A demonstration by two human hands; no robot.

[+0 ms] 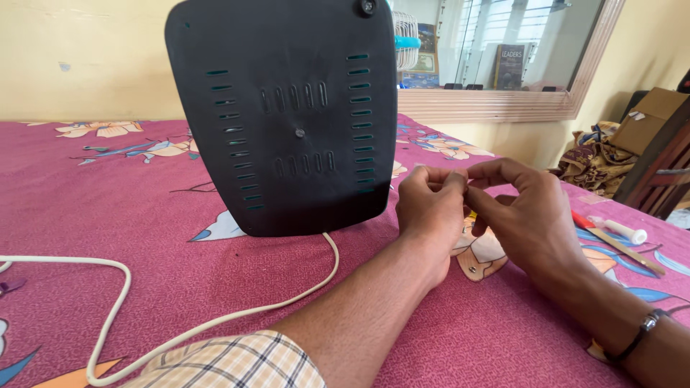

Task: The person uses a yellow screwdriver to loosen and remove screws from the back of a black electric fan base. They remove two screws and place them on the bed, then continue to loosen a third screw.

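Note:
My left hand [430, 208] and my right hand [528, 219] meet fingertip to fingertip just above the bed, right of a black fan base [287, 115]. The fingers of both hands are pinched together; anything small between them is hidden. The base stands on its edge with its slotted underside facing me, a screw at its centre. A white power cord [215, 320] runs from under the base across the sheet to the left. A small screw [472, 269] lies on the sheet below my hands.
The magenta flowered bedsheet [108, 215] covers the whole surface. A red-handled screwdriver [618, 244] and a white tube [622, 230] lie at the right. Behind stand a framed mirror [503, 104], a wooden chair [661, 172] and a cardboard box [650, 115].

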